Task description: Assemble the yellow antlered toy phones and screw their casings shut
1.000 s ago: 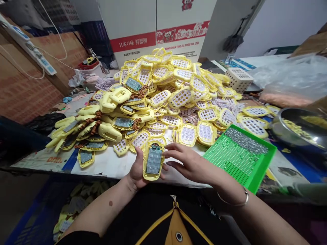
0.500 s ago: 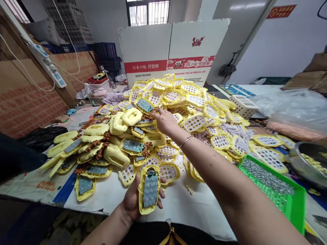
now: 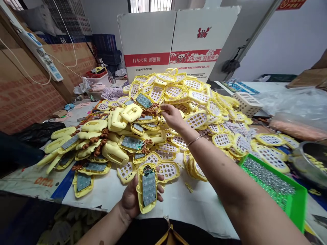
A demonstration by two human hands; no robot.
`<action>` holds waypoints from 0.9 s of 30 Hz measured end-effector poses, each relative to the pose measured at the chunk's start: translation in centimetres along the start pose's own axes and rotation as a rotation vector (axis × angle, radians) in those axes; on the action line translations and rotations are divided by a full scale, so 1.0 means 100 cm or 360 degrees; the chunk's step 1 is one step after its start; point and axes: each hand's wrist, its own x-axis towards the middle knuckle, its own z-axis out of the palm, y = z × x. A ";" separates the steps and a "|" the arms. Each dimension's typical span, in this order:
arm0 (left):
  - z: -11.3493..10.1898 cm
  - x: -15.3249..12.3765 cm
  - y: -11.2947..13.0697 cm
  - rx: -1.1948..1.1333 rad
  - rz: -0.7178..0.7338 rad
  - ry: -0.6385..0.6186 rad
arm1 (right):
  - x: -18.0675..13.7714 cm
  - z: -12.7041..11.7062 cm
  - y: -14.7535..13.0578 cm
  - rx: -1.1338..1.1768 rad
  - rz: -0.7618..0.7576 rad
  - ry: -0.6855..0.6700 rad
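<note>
My left hand [image 3: 131, 197] is wrapped around a yellow plastic toy-phone shell [image 3: 140, 192] near the table's front edge. A grey keypad sheet [image 3: 149, 189] and a small green circuit board lie inside the shell, facing up. My right hand [image 3: 173, 117] reaches into the pile, its fingers bent together beside brown antler-like parts [image 3: 154, 108]; what it pinches, if anything, is hidden. Just left of its fingertips lies another shell with a keypad sheet [image 3: 143, 100]. Yellow shells with rows of holes [image 3: 196, 119] are heaped around the hand.
A green basket [image 3: 297, 207] of small metal pieces stands at the right, near a metal bowl [image 3: 306, 149] of small yellow parts. Behind the pile rises a white carton [image 3: 148, 35]. Stacked yellow shells [image 3: 114, 154] lie at the left; tiny yellow parts [image 3: 189, 188] are scattered in front.
My right hand has drawn slightly to the right, away from the brown parts. My left hand holds the shell in nearly the same place. The view has tilted down a little.
</note>
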 end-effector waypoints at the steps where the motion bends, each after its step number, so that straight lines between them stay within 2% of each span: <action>1: 0.002 -0.001 -0.001 -0.0004 0.0004 0.0027 | 0.001 0.004 -0.002 0.0027 0.0045 0.0011; 6: 0.012 -0.011 -0.006 0.0011 0.0052 0.0107 | 0.012 0.019 -0.020 0.0166 0.0230 0.0129; 10: 0.014 -0.017 -0.004 0.0112 0.0142 0.0093 | 0.001 0.008 -0.032 0.0439 0.0304 0.0206; 14: 0.020 -0.013 0.005 0.0335 0.0311 0.0087 | -0.057 -0.030 -0.034 0.0737 0.0387 0.0033; 16: 0.025 -0.008 0.009 0.0479 0.0315 0.0075 | -0.095 -0.054 -0.035 0.0964 0.0401 -0.0199; 19: 0.032 0.001 0.008 0.0720 0.0133 0.0005 | -0.148 -0.078 -0.037 0.1119 0.0462 -0.0520; 22: 0.035 0.005 -0.004 0.0900 -0.0114 0.0014 | -0.185 -0.080 -0.038 0.1261 0.0630 -0.0750; 25: 0.036 0.004 -0.020 0.0866 -0.0186 0.0165 | -0.209 -0.067 -0.034 0.1447 0.0803 -0.0589; 27: 0.037 0.002 -0.027 0.0816 -0.0247 0.0184 | -0.221 -0.058 -0.031 0.1454 0.0834 -0.0457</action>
